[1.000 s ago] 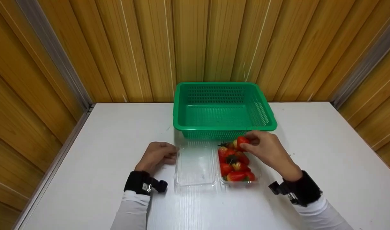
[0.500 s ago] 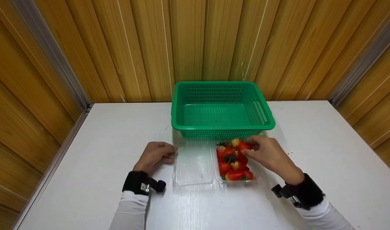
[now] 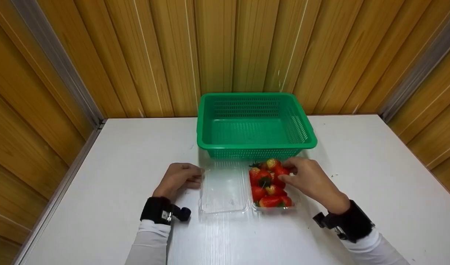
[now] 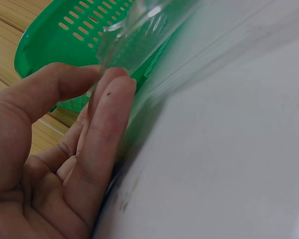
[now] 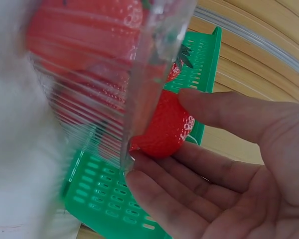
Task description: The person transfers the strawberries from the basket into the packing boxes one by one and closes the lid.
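A hinged clear plastic clamshell box lies opened flat, its lid (image 3: 225,191) on the left and its tray (image 3: 274,209) on the right. Several strawberries (image 3: 271,201) are heaped in the tray. My left hand (image 3: 179,179) pinches the lid's outer edge between thumb and fingers, as the left wrist view shows. With thumb and fingers, my right hand (image 3: 309,180) holds a red strawberry (image 5: 167,127) at the tray's far right rim. Part of that strawberry sits behind the clear wall (image 5: 144,94) in the right wrist view.
Right behind the clamshell stands a green perforated basket (image 3: 257,146) with nothing inside. The white table (image 3: 136,147) ends at wood-patterned panels (image 3: 217,48) at the back and both sides. Small dark bits (image 3: 334,175) lie right of the hand.
My right hand has lowered the strawberry from above the pile down to the tray's right rim. The left hand stays at the lid's edge. The head view has shifted slightly.
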Action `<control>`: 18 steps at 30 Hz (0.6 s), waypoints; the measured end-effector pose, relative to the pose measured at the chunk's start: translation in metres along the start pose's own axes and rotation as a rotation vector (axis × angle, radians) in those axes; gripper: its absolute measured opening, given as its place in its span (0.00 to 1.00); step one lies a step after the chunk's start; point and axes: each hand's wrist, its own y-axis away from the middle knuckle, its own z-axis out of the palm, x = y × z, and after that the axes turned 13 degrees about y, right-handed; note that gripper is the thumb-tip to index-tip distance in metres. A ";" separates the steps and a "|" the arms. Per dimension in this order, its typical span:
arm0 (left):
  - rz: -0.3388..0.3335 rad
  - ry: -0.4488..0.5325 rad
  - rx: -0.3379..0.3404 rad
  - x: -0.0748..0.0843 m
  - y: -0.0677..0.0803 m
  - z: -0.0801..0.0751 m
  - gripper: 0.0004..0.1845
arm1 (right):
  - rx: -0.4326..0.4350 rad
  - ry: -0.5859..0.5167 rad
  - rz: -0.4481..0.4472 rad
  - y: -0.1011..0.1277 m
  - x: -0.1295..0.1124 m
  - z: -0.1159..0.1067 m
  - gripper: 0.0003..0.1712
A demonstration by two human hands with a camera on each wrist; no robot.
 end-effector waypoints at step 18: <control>-0.004 -0.003 -0.004 -0.001 -0.002 -0.002 0.10 | 0.010 0.080 -0.012 0.001 -0.004 0.004 0.16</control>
